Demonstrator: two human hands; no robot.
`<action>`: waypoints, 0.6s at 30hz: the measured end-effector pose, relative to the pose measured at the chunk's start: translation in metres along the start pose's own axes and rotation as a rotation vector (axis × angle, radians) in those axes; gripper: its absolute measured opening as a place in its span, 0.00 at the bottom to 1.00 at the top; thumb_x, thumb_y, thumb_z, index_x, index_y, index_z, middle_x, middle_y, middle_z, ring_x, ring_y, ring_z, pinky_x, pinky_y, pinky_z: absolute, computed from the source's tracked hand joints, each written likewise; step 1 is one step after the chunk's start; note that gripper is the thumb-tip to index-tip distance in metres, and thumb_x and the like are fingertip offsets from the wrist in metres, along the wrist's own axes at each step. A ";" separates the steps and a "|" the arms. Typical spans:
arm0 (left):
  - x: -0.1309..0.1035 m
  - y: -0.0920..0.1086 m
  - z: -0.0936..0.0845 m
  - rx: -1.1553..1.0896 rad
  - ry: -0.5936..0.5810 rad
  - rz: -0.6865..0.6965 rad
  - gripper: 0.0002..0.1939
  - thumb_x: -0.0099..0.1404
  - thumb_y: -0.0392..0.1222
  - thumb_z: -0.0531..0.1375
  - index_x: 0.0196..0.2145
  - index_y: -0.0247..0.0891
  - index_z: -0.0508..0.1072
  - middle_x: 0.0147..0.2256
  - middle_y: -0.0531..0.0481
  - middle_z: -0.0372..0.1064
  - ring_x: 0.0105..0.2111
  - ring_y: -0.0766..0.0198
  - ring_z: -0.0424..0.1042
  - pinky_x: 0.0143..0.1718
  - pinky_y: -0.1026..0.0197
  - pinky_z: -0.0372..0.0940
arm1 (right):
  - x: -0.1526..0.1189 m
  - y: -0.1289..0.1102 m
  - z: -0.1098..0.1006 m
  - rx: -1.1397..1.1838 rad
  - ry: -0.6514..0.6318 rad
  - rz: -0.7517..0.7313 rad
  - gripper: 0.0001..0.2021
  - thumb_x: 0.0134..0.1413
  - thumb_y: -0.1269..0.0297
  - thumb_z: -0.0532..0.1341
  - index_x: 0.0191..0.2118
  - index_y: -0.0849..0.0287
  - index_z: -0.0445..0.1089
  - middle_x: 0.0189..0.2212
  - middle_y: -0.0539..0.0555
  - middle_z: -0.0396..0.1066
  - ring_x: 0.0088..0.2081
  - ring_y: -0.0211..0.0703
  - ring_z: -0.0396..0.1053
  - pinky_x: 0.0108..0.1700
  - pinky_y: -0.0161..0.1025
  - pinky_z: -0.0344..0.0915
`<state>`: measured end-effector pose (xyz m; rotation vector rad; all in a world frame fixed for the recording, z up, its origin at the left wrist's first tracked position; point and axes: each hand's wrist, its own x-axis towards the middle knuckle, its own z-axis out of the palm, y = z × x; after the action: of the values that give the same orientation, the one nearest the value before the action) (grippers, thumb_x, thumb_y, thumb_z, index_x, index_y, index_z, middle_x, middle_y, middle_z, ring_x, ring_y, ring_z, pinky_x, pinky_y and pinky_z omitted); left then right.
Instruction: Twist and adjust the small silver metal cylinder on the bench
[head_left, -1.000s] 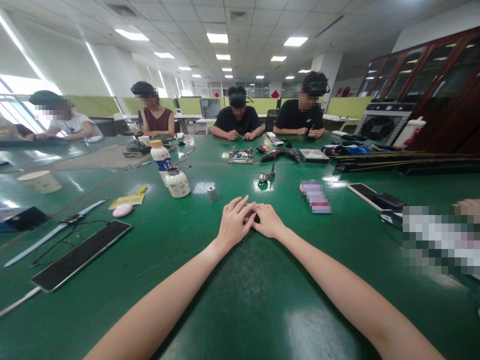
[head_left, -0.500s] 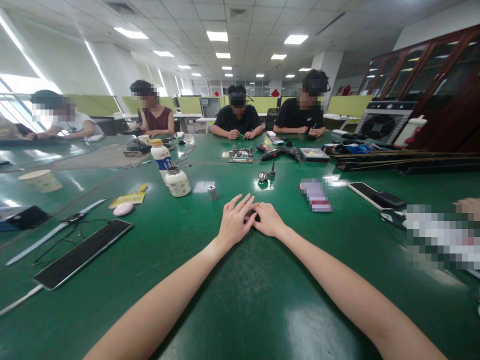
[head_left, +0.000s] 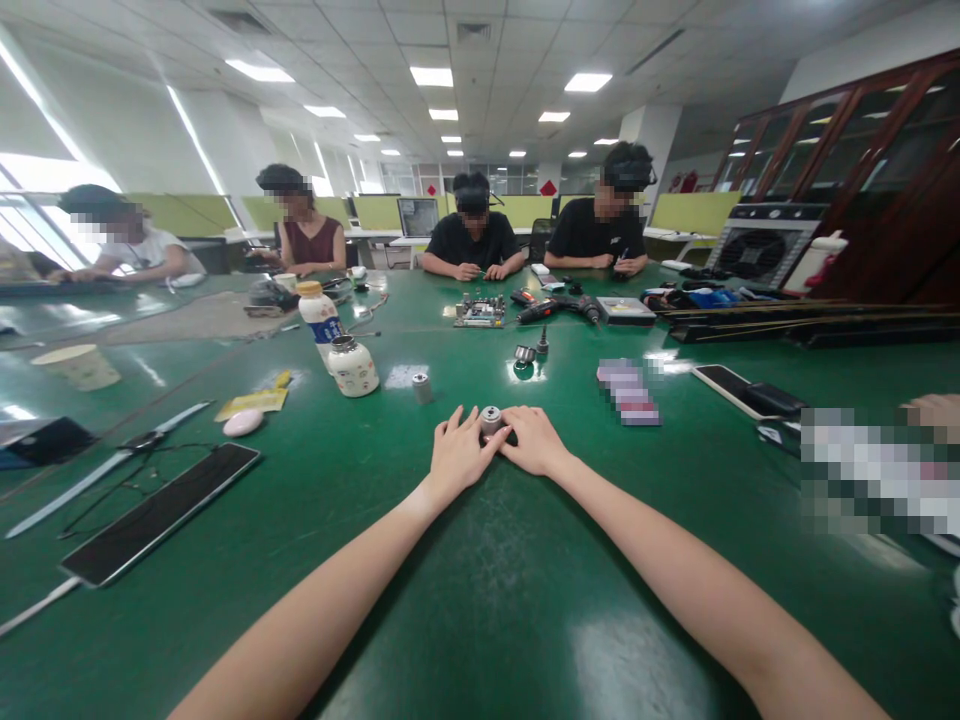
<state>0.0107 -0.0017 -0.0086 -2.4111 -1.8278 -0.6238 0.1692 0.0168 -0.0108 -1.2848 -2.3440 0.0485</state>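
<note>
A small silver metal cylinder (head_left: pixel 491 421) stands upright on the green table (head_left: pixel 480 600), between my two hands. My left hand (head_left: pixel 461 450) has its fingers curled around the cylinder's left side, thumb at its lower front. From the right, my right hand (head_left: pixel 531 440) closes on the same cylinder with its thumb and fingers. A second silver cylinder (head_left: pixel 422 388) stands a little beyond my left hand. Farther out lie a round metal part (head_left: pixel 524 357) and a dark upright bit (head_left: pixel 542 340).
To the left are a white jar (head_left: pixel 352 368), a bottle (head_left: pixel 321 315), a phone (head_left: pixel 161 515), glasses and a watch. Beyond the hands lie a circuit board (head_left: pixel 481 312) and a power drill (head_left: pixel 559 309). Several people sit around the table.
The cylinder between my hands now shows its top face upright; before, a dark part was mostly covered by fingers. My left hand has shifted slightly left and down, its fingers drawn back.
</note>
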 end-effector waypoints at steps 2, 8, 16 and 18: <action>0.000 -0.001 0.001 -0.008 -0.007 -0.004 0.32 0.68 0.62 0.45 0.57 0.38 0.68 0.58 0.42 0.64 0.63 0.48 0.55 0.60 0.47 0.55 | 0.000 0.000 0.000 0.002 0.000 -0.001 0.15 0.60 0.57 0.58 0.46 0.62 0.68 0.46 0.59 0.71 0.49 0.48 0.65 0.51 0.44 0.54; 0.005 -0.007 0.008 -0.131 0.101 0.042 0.30 0.68 0.59 0.49 0.55 0.33 0.69 0.58 0.35 0.64 0.59 0.50 0.62 0.58 0.47 0.58 | 0.001 0.003 0.002 0.011 -0.008 -0.004 0.17 0.61 0.54 0.57 0.48 0.62 0.67 0.47 0.59 0.71 0.49 0.48 0.65 0.52 0.45 0.55; 0.015 -0.031 0.016 -0.157 0.327 -0.074 0.19 0.67 0.37 0.50 0.52 0.34 0.72 0.51 0.37 0.72 0.55 0.50 0.67 0.55 0.44 0.63 | 0.000 0.002 0.001 0.008 0.024 -0.005 0.20 0.61 0.48 0.56 0.45 0.60 0.68 0.45 0.59 0.71 0.48 0.48 0.65 0.51 0.46 0.55; 0.015 -0.034 0.019 -0.108 0.241 -0.068 0.17 0.65 0.35 0.52 0.48 0.32 0.74 0.50 0.35 0.72 0.54 0.48 0.68 0.54 0.44 0.64 | 0.000 0.001 0.002 0.007 0.022 -0.005 0.20 0.60 0.48 0.57 0.46 0.61 0.68 0.45 0.59 0.71 0.48 0.48 0.65 0.51 0.46 0.55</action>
<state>-0.0126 0.0274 -0.0274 -2.2261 -1.8243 -0.9946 0.1697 0.0178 -0.0126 -1.2700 -2.3258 0.0411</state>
